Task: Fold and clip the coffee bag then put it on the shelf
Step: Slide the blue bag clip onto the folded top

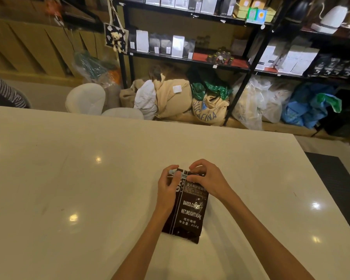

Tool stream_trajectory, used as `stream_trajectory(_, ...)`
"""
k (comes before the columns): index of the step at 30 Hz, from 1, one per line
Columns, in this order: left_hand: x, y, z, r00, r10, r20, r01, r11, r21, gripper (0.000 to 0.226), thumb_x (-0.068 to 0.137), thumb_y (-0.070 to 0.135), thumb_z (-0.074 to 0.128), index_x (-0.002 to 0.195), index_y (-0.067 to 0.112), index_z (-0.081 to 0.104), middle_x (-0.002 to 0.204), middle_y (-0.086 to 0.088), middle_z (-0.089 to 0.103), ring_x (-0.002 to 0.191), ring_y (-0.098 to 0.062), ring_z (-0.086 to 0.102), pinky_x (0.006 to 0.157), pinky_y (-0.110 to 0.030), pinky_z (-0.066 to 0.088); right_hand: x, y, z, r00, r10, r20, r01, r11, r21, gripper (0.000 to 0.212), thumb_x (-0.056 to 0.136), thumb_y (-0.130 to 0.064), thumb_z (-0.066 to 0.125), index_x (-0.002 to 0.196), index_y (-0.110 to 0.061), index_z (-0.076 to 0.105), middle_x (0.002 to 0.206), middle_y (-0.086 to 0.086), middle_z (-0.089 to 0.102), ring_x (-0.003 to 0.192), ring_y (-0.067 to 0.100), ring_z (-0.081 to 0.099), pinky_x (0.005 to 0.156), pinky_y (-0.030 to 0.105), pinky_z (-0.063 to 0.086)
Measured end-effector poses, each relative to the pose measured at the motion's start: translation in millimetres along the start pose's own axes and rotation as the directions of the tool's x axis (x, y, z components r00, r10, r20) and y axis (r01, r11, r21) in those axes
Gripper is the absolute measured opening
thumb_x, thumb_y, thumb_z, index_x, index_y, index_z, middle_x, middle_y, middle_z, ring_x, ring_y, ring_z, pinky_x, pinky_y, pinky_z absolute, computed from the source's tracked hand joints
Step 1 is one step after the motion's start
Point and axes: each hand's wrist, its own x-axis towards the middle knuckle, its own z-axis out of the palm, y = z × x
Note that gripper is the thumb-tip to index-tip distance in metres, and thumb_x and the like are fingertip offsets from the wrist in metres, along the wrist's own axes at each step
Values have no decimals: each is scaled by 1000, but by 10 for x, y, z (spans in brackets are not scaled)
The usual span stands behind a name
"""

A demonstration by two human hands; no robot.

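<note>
The coffee bag (187,207) lies flat on the bench (69,178). The left hand (168,184) pinches a pale clip (178,173) at its folded top; the right hand (207,178) presses the fold. Clipping is underway; next, seat the clip squarely, then carry the bag to the shelf (190,59) beyond.

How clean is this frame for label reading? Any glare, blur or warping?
Head view: ceiling-light glare dots the white table; coffee bag print is sharp, with one small shine spot; shelf lines bow from the wide lens and its goods are soft.

hands: 2, bare | left hand (168,190) | right hand (206,179) | forearms: unsleeved
</note>
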Motion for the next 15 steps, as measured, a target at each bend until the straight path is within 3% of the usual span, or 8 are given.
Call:
stream_trajectory(3, 60, 34, 0, 998, -62, -9, 62, 998, 19, 19, 93, 22, 65, 105, 7, 63, 97, -17, 73, 79, -25, 74, 68, -37, 62, -27, 23, 12, 999, -29, -23, 29, 1000, -12, 26, 79, -29, 80, 98, -24, 64, 94, -9, 75, 85, 1, 70, 68, 16, 52)
stream_trajectory(6, 74, 47, 4, 997, -69, -30, 70, 997, 30, 17, 93, 19, 65, 102, 5, 62, 91, -10, 74, 74, -20, 74, 64, -33, 62, -146, 122, -102, 994, -36, -101, 36, 999, 1, 27, 84, -35, 75, 108, -27, 66, 100, -14, 73, 91, -7, 66, 69, 7, 48)
stream_trajectory(8, 84, 29, -10, 996, -52, -73, 55, 998, 33, 16, 94, 20, 64, 102, 7, 63, 91, -10, 74, 75, -19, 75, 62, -31, 61, -310, 270, -182, 986, 65, -152, -36, 982, 186, 29, 88, -36, 70, 115, -25, 66, 107, -9, 73, 98, 1, 68, 77, 13, 51)
stream_trajectory(10, 89, 2, -12, 995, -36, -98, 41, 998, 53, 15, 94, 19, 63, 102, 6, 62, 93, -12, 74, 76, -20, 75, 63, -30, 61, -477, 393, -90, 983, 161, -91, -104, 889, 446, 28, 92, -32, 66, 116, -19, 68, 110, 1, 76, 101, 16, 72, 84, 29, 57)
stream_trajectory(12, 88, -28, 11, 995, -20, -101, 27, 997, 73, 16, 95, 17, 62, 103, 3, 61, 94, -12, 73, 78, -20, 74, 63, -28, 61, -548, 432, 102, 973, 213, -89, -126, 813, 569, 27, 93, -28, 65, 116, -15, 68, 109, 6, 77, 99, 23, 74, 85, 40, 59)
stream_trajectory(15, 84, -38, 38, 994, 9, -107, 2, 995, 99, 16, 95, 15, 61, 102, 1, 59, 94, -13, 71, 81, -23, 72, 64, -29, 61, -536, 368, 288, 946, 287, -151, -125, 753, 646, 28, 92, -30, 66, 116, -16, 65, 108, 5, 77, 96, 20, 75, 78, 35, 60)
